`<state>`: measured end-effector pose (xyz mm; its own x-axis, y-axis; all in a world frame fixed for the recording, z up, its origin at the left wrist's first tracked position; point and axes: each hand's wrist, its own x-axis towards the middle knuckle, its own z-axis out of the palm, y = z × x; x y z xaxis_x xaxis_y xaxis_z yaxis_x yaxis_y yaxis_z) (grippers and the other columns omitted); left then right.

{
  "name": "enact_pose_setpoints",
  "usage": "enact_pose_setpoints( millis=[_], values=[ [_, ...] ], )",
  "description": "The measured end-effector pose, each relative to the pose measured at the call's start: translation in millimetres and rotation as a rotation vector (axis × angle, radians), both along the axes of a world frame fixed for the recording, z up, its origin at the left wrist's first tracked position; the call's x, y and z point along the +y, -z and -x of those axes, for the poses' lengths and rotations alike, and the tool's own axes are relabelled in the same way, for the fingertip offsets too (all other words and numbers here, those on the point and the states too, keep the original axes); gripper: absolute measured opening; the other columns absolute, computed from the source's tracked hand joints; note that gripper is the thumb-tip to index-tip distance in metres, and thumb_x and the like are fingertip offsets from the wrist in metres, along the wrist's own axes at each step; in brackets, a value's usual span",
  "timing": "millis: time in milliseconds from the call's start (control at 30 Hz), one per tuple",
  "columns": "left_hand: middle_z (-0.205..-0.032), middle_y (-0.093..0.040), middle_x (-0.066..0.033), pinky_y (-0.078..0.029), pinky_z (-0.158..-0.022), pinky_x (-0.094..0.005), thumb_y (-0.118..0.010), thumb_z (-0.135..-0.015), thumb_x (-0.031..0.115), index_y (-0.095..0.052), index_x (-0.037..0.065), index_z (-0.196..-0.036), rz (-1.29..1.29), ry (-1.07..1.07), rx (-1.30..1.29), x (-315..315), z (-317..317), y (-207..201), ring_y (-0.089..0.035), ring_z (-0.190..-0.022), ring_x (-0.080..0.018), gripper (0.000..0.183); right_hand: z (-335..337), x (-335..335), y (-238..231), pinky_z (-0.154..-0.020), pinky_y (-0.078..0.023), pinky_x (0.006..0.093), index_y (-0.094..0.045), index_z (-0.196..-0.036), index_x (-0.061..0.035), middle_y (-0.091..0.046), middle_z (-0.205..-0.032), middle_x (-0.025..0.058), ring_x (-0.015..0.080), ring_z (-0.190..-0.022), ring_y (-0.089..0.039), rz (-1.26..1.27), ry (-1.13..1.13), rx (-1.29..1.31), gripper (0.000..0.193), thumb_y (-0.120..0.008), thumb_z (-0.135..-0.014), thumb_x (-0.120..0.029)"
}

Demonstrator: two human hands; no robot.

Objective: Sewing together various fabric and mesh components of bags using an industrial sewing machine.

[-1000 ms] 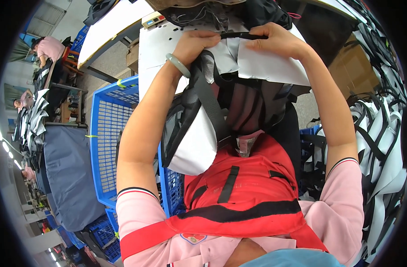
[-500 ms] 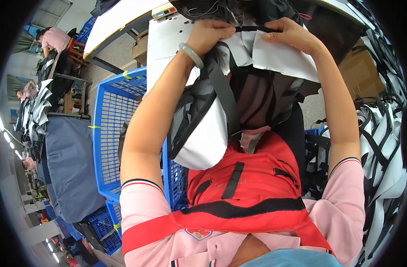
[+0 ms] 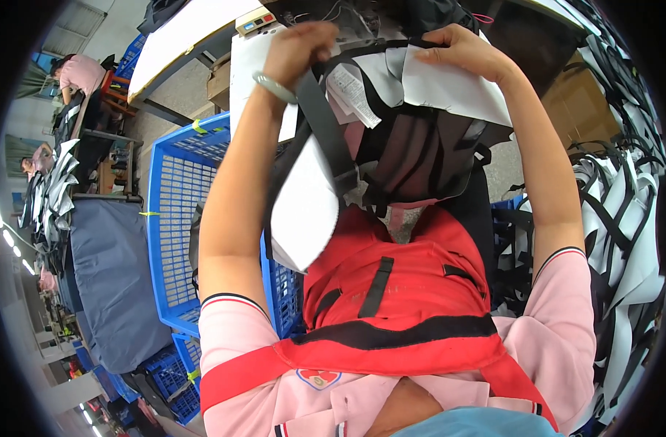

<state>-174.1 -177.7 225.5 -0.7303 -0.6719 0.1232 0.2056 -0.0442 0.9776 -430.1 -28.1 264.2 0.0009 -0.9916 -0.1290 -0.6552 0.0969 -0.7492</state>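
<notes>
A floppy bag piece of black fabric, mesh and white panels (image 3: 449, 84) hangs from the worktable's edge over my lap. My right hand (image 3: 467, 54) pinches its black-bound upper edge at the corner of a white panel. Above the left end of that edge is my left hand (image 3: 300, 54), with a pale bangle on the wrist. Its fingers curl but are smeared by motion, so any grip is unclear. A wide black strap (image 3: 325, 131) hangs below it, beside a rounded white panel (image 3: 304, 207). White printed labels (image 3: 353, 95) show inside the bag piece.
A blue plastic crate (image 3: 158, 226) stands left of me. Dark sewing-machine parts (image 3: 362, 18) and a small control box (image 3: 255, 20) are at the table's far side. White and black cut pieces (image 3: 624, 218) pile up at right, near a cardboard box (image 3: 580, 109). Co-workers sit far left.
My left hand has moved left and up from the black edge, blurring. The labels have come into view and the white rounded panel has turned. My right hand keeps its pinch.
</notes>
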Motion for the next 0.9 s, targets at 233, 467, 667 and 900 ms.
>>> enact_pose_setpoints(
  millis=[233,467,667,900],
  values=[
    [-0.086,-0.069,-0.0071,-0.048,-0.074,-0.0244,-0.072,-0.079,0.038,-0.071,-0.003,-0.099,0.329,-0.092,-0.528,67,-1,-19,-0.061,-0.079,-0.0116,0.046,-15,0,10,-0.058,-0.035,0.0252,-0.053,-0.072,-0.0034,-0.042,-0.065,-0.0039,0.0052,-0.063,-0.038,0.137,-0.196,0.045,0.037,-0.066,-0.083,-0.037],
    [-0.082,-0.069,-0.016,-0.049,-0.073,-0.0334,-0.066,-0.076,0.027,-0.07,0.0,-0.097,0.785,-0.109,-0.675,67,3,-12,-0.064,-0.075,-0.0266,0.034,-17,5,8,-0.061,-0.041,0.0281,-0.069,-0.088,-0.0018,-0.056,-0.068,0.0014,0.0083,-0.065,-0.047,0.045,-0.131,0.184,0.032,-0.068,-0.081,-0.034],
    [-0.088,-0.071,-0.0114,-0.048,-0.076,-0.0284,-0.071,-0.08,0.023,-0.07,-0.002,-0.099,0.351,-0.215,-0.538,40,0,14,-0.064,-0.08,-0.0167,0.032,-16,-4,9,-0.056,-0.032,0.0259,-0.049,-0.071,-0.0038,-0.038,-0.064,-0.0045,0.0049,-0.063,-0.035,0.111,-0.138,0.107,0.041,-0.067,-0.084,-0.038],
    [-0.088,-0.07,-0.009,-0.047,-0.075,-0.0256,-0.071,-0.081,0.017,-0.07,-0.005,-0.1,0.367,-0.251,-0.462,35,12,9,-0.062,-0.08,-0.0131,0.029,-8,-8,20,-0.064,-0.044,0.0242,-0.069,-0.095,-0.0014,-0.061,-0.075,-0.0011,0.0059,-0.066,-0.052,0.192,-0.009,0.027,0.037,-0.069,-0.082,-0.036]
  ],
)
